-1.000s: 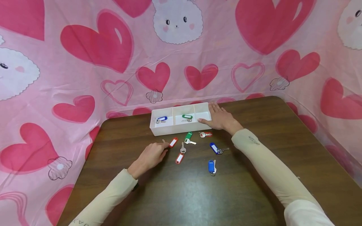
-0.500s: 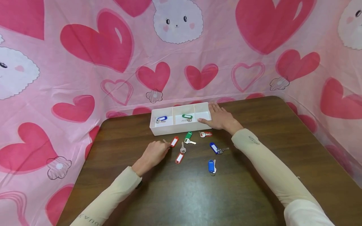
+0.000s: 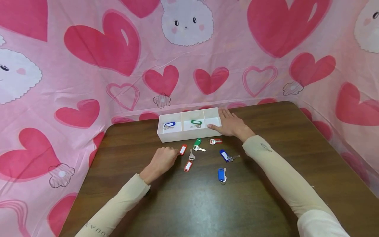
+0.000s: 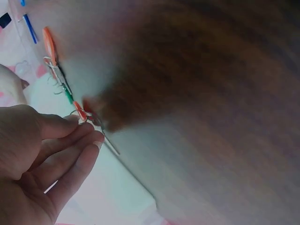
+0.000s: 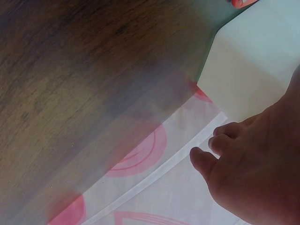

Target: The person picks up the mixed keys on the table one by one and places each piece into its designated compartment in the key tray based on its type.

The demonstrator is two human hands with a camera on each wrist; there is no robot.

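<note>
Between thumb and fingertips, my left hand (image 3: pixel 163 160) pinches a key with a red tag (image 3: pixel 183 149), just in front of the white divided box (image 3: pixel 189 135). The left wrist view shows the thumb and fingers of that hand (image 4: pixel 51 154) at the key ring, with the red tag (image 4: pixel 78 109) beyond them. My right hand (image 3: pixel 232 125) rests on the box's right end, fingers extended and thumb over the front rim. Inside the box, a blue-tagged key (image 3: pixel 169 125) lies in the left compartment and a green-tagged key (image 3: pixel 196 123) in the middle one.
Other tagged keys lie on the wooden table (image 3: pixel 183 204): a green one (image 3: pixel 197 144), a red one at the right (image 3: pixel 215 141), a red one nearer (image 3: pixel 188 164), and two blue ones (image 3: pixel 225 155). Pink heart-patterned cloth (image 3: pixel 189 79) stands behind the table.
My left hand has shifted slightly to the right, and the red tag it pinches has moved a little with it and turned more upright. My right hand stays on the box.
</note>
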